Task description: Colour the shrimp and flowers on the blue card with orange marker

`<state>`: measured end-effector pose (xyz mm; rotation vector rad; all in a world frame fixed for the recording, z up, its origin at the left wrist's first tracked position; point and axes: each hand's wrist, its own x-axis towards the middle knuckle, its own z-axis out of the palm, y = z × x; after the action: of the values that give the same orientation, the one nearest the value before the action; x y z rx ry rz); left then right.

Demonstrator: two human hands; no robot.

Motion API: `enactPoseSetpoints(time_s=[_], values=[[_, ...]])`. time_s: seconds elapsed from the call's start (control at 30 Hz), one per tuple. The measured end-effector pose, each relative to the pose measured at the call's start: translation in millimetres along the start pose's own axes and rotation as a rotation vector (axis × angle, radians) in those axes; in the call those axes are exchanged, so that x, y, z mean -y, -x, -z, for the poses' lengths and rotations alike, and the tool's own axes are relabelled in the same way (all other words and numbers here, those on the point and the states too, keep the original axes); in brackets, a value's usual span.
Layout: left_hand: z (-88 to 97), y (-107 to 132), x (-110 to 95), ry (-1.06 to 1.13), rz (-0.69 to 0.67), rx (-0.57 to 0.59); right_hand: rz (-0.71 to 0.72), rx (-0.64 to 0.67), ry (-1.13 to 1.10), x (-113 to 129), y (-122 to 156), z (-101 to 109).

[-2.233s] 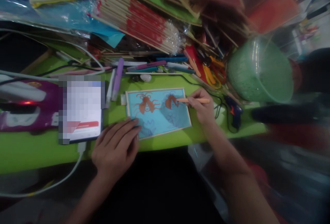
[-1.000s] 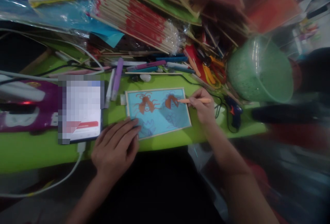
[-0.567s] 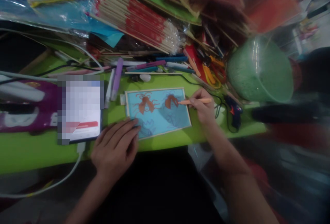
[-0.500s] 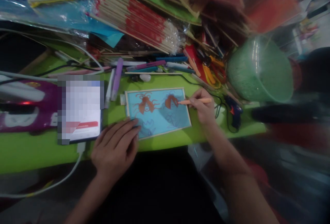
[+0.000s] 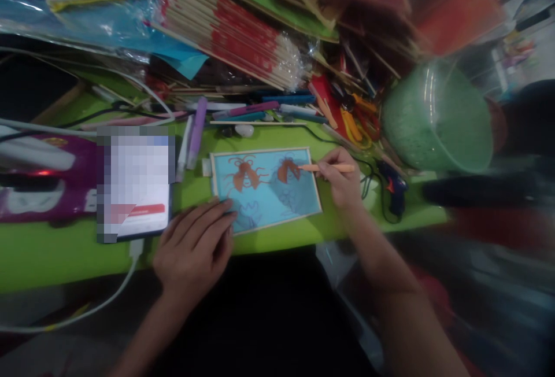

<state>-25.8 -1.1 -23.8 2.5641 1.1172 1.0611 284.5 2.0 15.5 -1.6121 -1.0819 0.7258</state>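
A light blue panel edged with thin wooden strips lies on the green tabletop. Two brown-orange beetle drawings fill its upper half, and fainter line sketches show on the lower half. My right hand pinches an orange marker, its tip against the right beetle. The left beetle has curled legs and feelers. At the panel's lower left corner, my left hand rests flat with its fingers stretched out, holding nothing; its fingertips touch the corner.
Left of the panel stands a phone with a white cable plugged in. Purple markers and pens lie behind it. A bundle of wooden sticks is at the back. To the right are a green bucket and a glue gun.
The marker's tip has shifted slightly up and left on the right beetle, with my right hand tilting a little. My left hand and the panel have stayed put.
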Motion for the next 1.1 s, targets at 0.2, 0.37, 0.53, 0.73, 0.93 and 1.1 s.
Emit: enactPoseSetpoints(time_s=[0.2, 0.37, 0.53, 0.73, 0.93, 1.1], values=[[0.7, -1.5, 0.3, -0.006, -0.010, -0.013, 0.002, 0.003, 0.017, 2.1, -1.0, -0.1], [0.0, -1.8, -0.4, -0.004, -0.007, -0.014, 0.011, -0.014, 0.041, 3.2, -2.1, -1.1], [-0.1, -2.2, -0.4, -0.003, -0.020, -0.021, 0.010, -0.007, 0.007, 0.6, -2.0, 0.3], [-0.1, -1.9, 0.3, 0.004, -0.019, -0.020, 0.005, 0.005, -0.034, -1.3, -1.8, 1.1], [0.2, -3.0, -0.4, -0.003, -0.022, -0.028, 0.061, -0.054, -0.137, -5.7, -2.5, -0.4], [-0.4, -2.0, 0.0, 0.003, -0.008, -0.023, 0.263, -0.318, -0.336, -2.1, -6.7, 3.1]])
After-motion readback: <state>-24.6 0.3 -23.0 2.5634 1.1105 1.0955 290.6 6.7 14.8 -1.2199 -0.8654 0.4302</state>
